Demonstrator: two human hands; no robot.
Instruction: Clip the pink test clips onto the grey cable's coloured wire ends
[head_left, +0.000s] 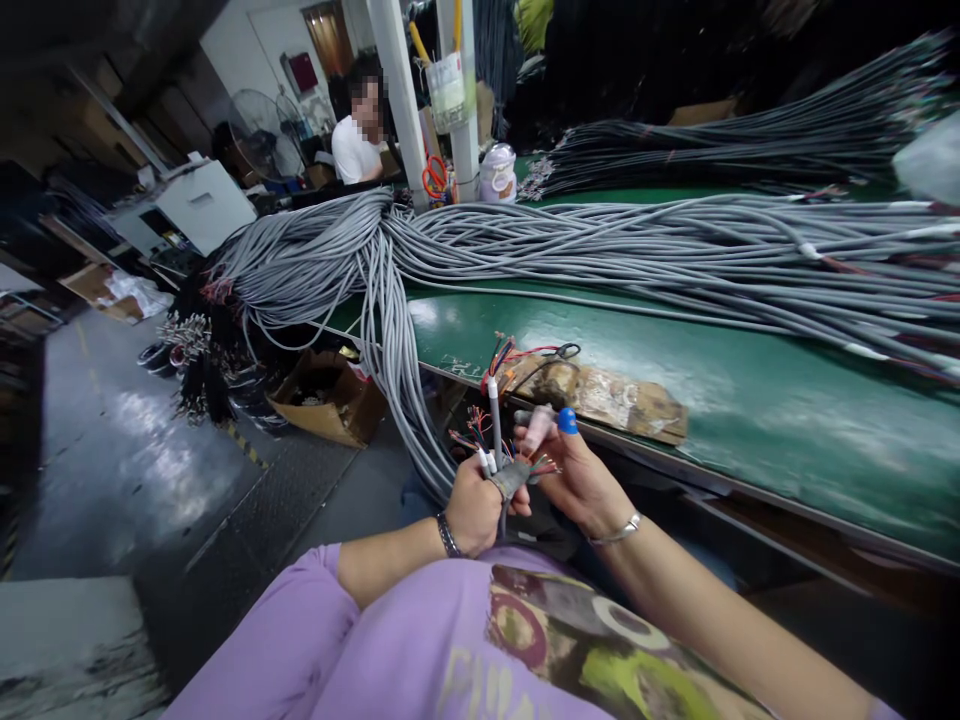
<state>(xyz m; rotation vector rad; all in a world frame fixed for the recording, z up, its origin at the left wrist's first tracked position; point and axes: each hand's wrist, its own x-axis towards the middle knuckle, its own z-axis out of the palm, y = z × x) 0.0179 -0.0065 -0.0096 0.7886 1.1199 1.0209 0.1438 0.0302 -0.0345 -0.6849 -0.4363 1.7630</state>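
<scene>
Grey-sheathed cable ends with thin coloured wires fanning from their tips are located in the left hand, just off the near edge of the tabletop. The left hand is closed around the sheaths. The right hand is beside them, fingers bent, with a blue cover on the thumb; whether it grips a wire cannot be told.

Markings: pale letters on the lilac shirt are cut off and cannot be read in full. The label on the jar and the print on the pouch are too small to read.

Edges: the tabletop's near edge runs diagonally down to the right. A worn brown block lies along it, near the right hand. Green surface extends between the block and the long grey cables. A hanging bundle drops over the edge, left of the hands, near a cardboard box.
</scene>
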